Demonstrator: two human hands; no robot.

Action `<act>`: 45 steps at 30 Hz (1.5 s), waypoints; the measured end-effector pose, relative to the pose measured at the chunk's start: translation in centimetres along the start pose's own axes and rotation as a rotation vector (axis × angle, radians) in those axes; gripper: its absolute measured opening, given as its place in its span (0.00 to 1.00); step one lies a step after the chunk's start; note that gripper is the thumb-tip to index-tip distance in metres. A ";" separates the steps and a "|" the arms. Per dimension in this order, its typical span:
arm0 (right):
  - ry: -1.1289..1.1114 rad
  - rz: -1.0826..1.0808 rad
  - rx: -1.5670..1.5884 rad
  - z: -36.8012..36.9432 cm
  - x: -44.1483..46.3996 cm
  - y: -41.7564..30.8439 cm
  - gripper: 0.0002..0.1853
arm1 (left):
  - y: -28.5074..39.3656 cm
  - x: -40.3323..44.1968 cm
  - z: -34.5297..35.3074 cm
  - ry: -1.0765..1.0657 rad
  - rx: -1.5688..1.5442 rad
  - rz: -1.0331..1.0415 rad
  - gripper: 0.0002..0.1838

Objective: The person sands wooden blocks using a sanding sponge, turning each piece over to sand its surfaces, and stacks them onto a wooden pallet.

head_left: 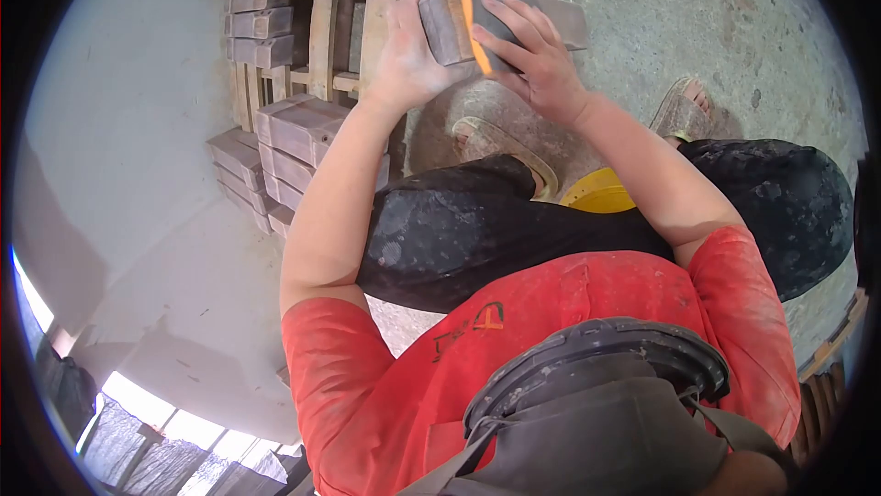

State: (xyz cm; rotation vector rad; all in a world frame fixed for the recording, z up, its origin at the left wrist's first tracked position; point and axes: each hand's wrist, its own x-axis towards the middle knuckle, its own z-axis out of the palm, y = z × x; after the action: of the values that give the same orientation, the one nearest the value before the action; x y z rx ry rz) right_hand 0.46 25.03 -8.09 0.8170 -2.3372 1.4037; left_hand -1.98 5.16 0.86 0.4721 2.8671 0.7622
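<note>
A long greyish-brown block [447, 30] with a sloped end extends out in front of me above the floor. My left hand [410, 60] grips its near left end, fingers on the far side and mostly hidden. My right hand [540, 57] holds a dark sanding pad [484, 35] with an orange edge. The pad lies against the upper face of the block, and my fingers are bent over it. Pale dust coats my left hand.
Similar blocks are stacked on a wooden pallet [321, 46] at the upper left, with another stack of blocks [307, 129] nearer me. A yellow tub [599, 191] shows between my legs. A pale wall [128, 120] runs along the left; dusty concrete floor [743, 28] lies to the right.
</note>
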 end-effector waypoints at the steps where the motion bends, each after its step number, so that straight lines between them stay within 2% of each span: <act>1: 0.007 -0.006 -0.001 0.3 -0.3 -0.2 0.27 | 0.1 0.3 -0.2 0.020 0.023 0.011 0.56; 7: 0.058 0.053 -0.072 0.0 0.6 -1.0 0.25 | 0.6 0.5 0.0 0.005 0.034 0.009 0.54; 9: 0.101 0.059 -0.042 0.2 0.3 -1.2 0.25 | 0.8 0.5 -0.1 -0.007 0.007 -0.023 0.54; 13: 0.102 0.092 0.012 0.4 0.4 -2.3 0.24 | 0.6 0.7 -0.4 0.037 0.103 0.044 0.52; 15: 0.121 0.064 0.116 0.4 0.8 -1.9 0.23 | 0.9 0.6 -0.1 -0.011 0.058 -0.019 0.54; 17: 0.091 0.056 0.120 0.8 -0.2 1.2 0.20 | 0.9 0.4 -0.1 -0.008 0.066 -0.024 0.54; 19: 0.151 0.222 0.021 2.9 -3.5 6.2 0.20 | 0.2 0.0 -0.2 -0.032 0.065 -0.085 0.55; 20: 0.168 0.215 0.022 3.8 -5.1 8.4 0.20 | -0.4 -0.2 -0.1 -0.029 0.053 -0.053 0.55; 22: -0.145 0.279 -0.590 2.3 -3.9 8.4 0.19 | 0.4 0.2 -0.3 -0.023 0.087 -0.020 0.56; 23: -0.123 0.357 -0.462 2.9 -3.5 7.6 0.20 | 0.8 0.4 0.0 -0.018 0.100 0.000 0.56; 24: -0.113 0.441 -0.334 0.7 1.2 1.4 0.21 | 1.4 0.5 0.1 0.008 0.144 -0.004 0.55; 25: 0.079 0.267 -0.120 0.9 3.2 -1.4 0.23 | 0.3 -0.1 0.8 -0.006 0.124 -0.007 0.55; 26: 0.268 0.084 0.095 0.7 4.1 -2.8 0.24 | -2.0 -1.0 1.6 -0.086 -0.092 -0.019 0.52; 27: 0.263 0.090 0.089 -0.1 4.0 -3.0 0.24 | -4.2 -1.7 2.3 -0.160 -0.301 -0.024 0.50; 29: 0.091 -0.218 0.101 -0.9 4.3 -3.4 0.28 | -4.1 -1.4 2.0 -0.248 -0.492 -0.021 0.48; 30: 0.005 -0.249 0.155 -1.2 3.5 -2.0 0.30 | -2.0 -0.8 1.2 -0.121 -0.227 -0.016 0.47; 31: 0.001 -0.144 0.120 -0.3 2.5 0.0 0.31 | -0.1 -0.1 0.3 0.018 0.035 -0.006 0.46; 32: -0.005 -0.030 0.089 1.0 1.0 1.8 0.33 | 1.0 0.3 -0.3 -0.005 0.035 -0.066 0.48; 33: 0.006 -0.028 0.085 1.7 -0.7 3.4 0.33 | 1.1 0.0 -0.7 -0.008 0.040 -0.055 0.48; 35: -0.039 0.369 -0.167 1.9 -2.7 6.6 0.34 | 0.4 -0.1 -0.1 0.027 -0.158 -0.221 0.50; 36: -0.235 0.508 -0.046 0.3 0.6 4.1 0.34 | -0.8 0.2 0.2 -0.009 -0.195 -0.219 0.50; 37: -0.049 0.246 0.036 0.9 1.6 2.6 0.34 | -0.2 0.6 0.4 0.017 -0.319 -0.262 0.49; 38: 0.130 -0.015 0.126 1.5 2.2 0.7 0.34 | -1.1 0.2 0.3 -0.004 -0.297 -0.335 0.48; 39: 0.052 -0.019 0.125 1.2 3.6 -1.6 0.35 | -1.2 0.4 0.0 -0.010 -0.269 -0.398 0.47; 40: 0.077 -0.055 0.101 1.4 3.5 -0.8 0.36 | -0.9 0.3 0.3 0.006 -0.571 -0.444 0.44; 41: 0.109 -0.090 0.087 2.2 3.3 0.2 0.37 | -0.6 0.2 0.0 0.004 -0.560 -0.449 0.44; 43: 0.052 0.096 0.044 2.0 2.0 4.9 0.37 | 2.2 1.2 -1.7 -0.134 -0.427 -0.703 0.41; 45: 0.097 0.217 -0.192 3.5 -0.7 10.9 0.34 | 0.9 0.3 -2.1 -0.148 -0.388 -0.754 0.44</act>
State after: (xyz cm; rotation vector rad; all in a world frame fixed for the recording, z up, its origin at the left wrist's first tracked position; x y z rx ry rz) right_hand -5.47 26.14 -17.91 0.4444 -2.4955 1.2413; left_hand -2.42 5.04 3.07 -0.5450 2.3658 1.0136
